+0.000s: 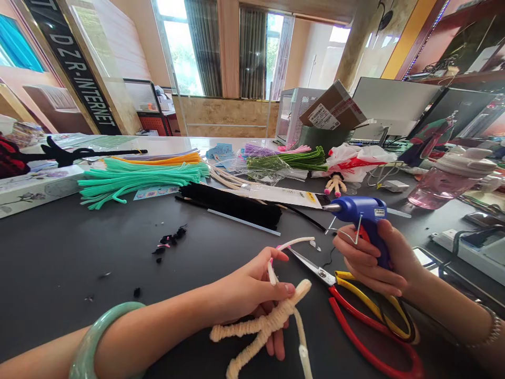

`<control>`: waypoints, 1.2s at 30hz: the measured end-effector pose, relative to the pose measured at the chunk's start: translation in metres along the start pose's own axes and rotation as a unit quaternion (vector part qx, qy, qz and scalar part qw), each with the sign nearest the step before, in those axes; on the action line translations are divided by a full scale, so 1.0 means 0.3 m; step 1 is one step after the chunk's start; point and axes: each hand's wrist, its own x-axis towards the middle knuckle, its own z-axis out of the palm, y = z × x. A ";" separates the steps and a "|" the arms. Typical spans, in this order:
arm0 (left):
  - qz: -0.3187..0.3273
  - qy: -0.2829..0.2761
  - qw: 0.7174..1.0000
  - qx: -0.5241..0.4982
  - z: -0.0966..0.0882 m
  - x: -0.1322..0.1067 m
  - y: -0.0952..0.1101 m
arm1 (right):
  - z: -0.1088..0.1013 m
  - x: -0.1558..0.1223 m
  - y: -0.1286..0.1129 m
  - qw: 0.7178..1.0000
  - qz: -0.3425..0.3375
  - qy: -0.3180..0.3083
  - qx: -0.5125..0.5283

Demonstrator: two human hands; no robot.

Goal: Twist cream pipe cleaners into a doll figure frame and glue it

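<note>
Closest in, a jade bangle (103, 342) circles the person's left forearm, and the left hand (252, 289) is curled firmly around a cream pipe-cleaner figure (262, 326). Its long axis slants from a knobbed end at upper right to splayed limbs at lower left, lying across the fingers. A white pipe-cleaner strand (294, 242) arcs above those fingers. To the figure's right, the right hand (376, 258) is closed around a blue hot glue gun (357, 210), nozzle pointing left, above red-and-yellow-handled scissors (373, 316) on the dark tabletop (79, 252).
</note>
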 end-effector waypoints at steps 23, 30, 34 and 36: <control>0.005 -0.003 1.000 0.000 0.003 -0.001 0.001 | -0.014 -0.005 -0.014 0.987 0.000 0.100 -0.125; -0.003 -0.001 1.000 -0.001 -0.001 0.006 0.001 | 0.018 0.014 -0.024 0.944 -0.017 0.232 -0.234; -0.003 0.007 1.000 -0.004 0.003 0.009 0.002 | 0.029 0.022 -0.024 0.915 -0.023 0.289 -0.279; -0.004 0.009 1.000 0.001 0.005 0.010 0.001 | 0.029 0.024 -0.025 0.905 -0.030 0.307 -0.293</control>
